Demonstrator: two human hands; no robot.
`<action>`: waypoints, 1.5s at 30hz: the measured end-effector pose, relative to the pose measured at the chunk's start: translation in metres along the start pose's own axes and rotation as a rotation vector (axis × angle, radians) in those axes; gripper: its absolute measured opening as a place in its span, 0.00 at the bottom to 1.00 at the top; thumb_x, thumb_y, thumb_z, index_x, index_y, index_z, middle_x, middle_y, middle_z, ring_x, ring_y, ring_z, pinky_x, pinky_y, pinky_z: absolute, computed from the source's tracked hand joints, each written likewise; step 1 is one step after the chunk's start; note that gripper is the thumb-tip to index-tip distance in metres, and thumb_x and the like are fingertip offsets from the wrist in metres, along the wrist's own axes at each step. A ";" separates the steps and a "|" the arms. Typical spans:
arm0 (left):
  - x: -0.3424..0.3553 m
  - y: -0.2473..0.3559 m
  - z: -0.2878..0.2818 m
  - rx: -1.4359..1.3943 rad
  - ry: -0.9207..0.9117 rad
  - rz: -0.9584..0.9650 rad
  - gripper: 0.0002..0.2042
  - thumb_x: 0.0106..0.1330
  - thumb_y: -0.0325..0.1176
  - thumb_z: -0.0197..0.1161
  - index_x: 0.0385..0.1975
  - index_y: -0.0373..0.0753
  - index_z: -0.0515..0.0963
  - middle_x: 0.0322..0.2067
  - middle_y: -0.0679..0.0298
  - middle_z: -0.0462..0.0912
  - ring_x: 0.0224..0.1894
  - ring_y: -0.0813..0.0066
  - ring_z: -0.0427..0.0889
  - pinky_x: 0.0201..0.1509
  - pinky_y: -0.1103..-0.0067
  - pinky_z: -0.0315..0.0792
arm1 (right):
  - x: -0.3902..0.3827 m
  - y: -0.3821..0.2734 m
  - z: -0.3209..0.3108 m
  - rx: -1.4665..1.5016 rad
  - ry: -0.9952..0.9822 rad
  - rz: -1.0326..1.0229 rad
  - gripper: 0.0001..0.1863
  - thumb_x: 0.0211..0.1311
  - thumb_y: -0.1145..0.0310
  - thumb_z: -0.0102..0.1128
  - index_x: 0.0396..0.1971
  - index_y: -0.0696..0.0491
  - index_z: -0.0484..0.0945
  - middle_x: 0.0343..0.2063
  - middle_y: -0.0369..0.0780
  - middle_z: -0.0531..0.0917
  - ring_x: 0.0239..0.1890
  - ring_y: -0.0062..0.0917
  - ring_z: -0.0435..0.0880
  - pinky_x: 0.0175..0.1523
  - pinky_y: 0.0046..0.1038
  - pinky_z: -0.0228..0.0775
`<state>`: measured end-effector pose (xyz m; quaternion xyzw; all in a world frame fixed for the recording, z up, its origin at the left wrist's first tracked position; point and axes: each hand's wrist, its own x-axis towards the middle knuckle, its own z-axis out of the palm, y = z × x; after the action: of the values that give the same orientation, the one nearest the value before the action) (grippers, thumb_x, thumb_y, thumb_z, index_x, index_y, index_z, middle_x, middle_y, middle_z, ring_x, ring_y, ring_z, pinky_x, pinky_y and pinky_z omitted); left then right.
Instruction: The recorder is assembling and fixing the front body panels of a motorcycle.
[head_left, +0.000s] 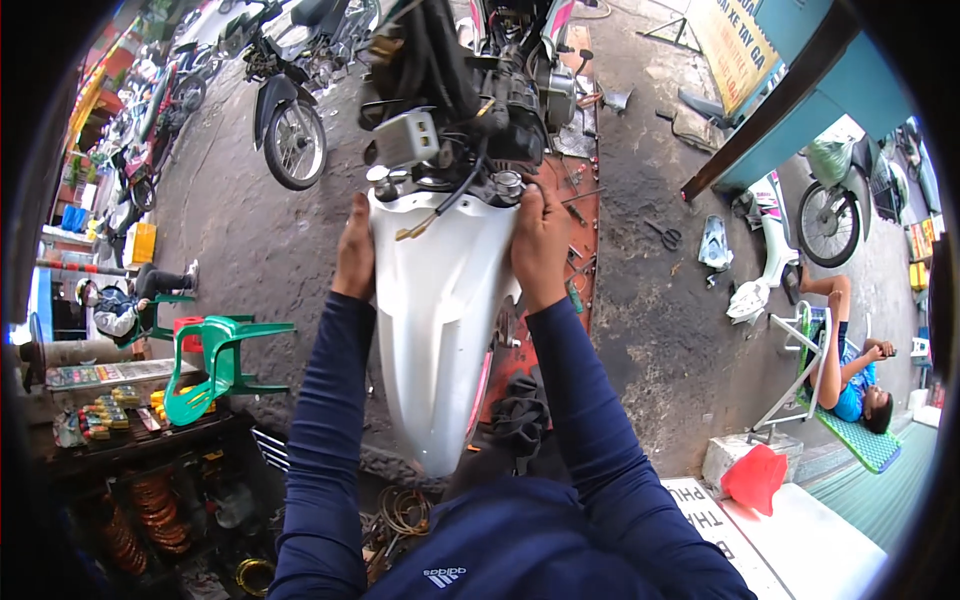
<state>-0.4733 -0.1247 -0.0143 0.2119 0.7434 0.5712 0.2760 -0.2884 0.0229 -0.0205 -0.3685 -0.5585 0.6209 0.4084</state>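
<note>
My left hand (354,245) grips the left edge of a long white plastic motorbike fender (430,330), its fingers curled behind the panel. My right hand (541,240) is closed on the fender's upper right edge, thumb near a silver round fitting (507,184). The fender points down toward my body, below the bike's dark front assembly (480,100), where a silver box-like part (405,138), cables and loose connectors show. Under and right of it lies a red mat (582,225) with scattered tools.
Parked motorbikes (290,120) stand upper left; a green plastic chair (210,370) and a seated person (115,310) are left. Parts bins (150,510) are lower left. At right are scissors (665,235), loose panels (760,290), a post (760,120), a reclining person (850,390) and signboards (790,540).
</note>
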 end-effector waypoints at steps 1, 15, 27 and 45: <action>0.001 -0.005 0.007 -0.128 -0.059 0.067 0.27 0.76 0.52 0.39 0.54 0.33 0.72 0.46 0.61 0.78 0.45 0.78 0.75 0.52 0.81 0.69 | 0.001 0.006 -0.005 -0.047 -0.024 0.043 0.19 0.71 0.64 0.43 0.48 0.62 0.76 0.42 0.51 0.82 0.46 0.34 0.81 0.53 0.30 0.69; -0.003 -0.008 0.035 -0.239 -0.019 0.318 0.21 0.74 0.44 0.45 0.43 0.29 0.74 0.37 0.58 0.79 0.40 0.74 0.73 0.49 0.80 0.66 | 0.000 0.019 -0.013 0.014 0.262 -0.009 0.27 0.68 0.49 0.55 0.22 0.60 0.80 0.20 0.28 0.76 0.24 0.10 0.66 0.29 0.17 0.58; 0.028 -0.033 0.028 -0.239 -0.087 0.429 0.22 0.75 0.41 0.44 0.59 0.29 0.69 0.51 0.55 0.77 0.53 0.67 0.73 0.60 0.79 0.63 | 0.019 0.018 -0.014 -0.175 0.195 -0.166 0.21 0.68 0.59 0.49 0.21 0.61 0.75 0.15 0.37 0.75 0.20 0.17 0.69 0.29 0.27 0.62; 0.043 -0.020 0.018 -0.113 -0.137 0.434 0.20 0.70 0.39 0.42 0.48 0.29 0.75 0.42 0.60 0.79 0.45 0.75 0.75 0.50 0.82 0.68 | 0.019 0.025 -0.016 -0.002 0.006 0.002 0.20 0.68 0.61 0.42 0.32 0.58 0.80 0.28 0.33 0.81 0.31 0.14 0.74 0.37 0.20 0.65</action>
<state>-0.4937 -0.0894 -0.0443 0.3892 0.6268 0.6421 0.2082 -0.2834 0.0454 -0.0469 -0.3714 -0.5576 0.6196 0.4091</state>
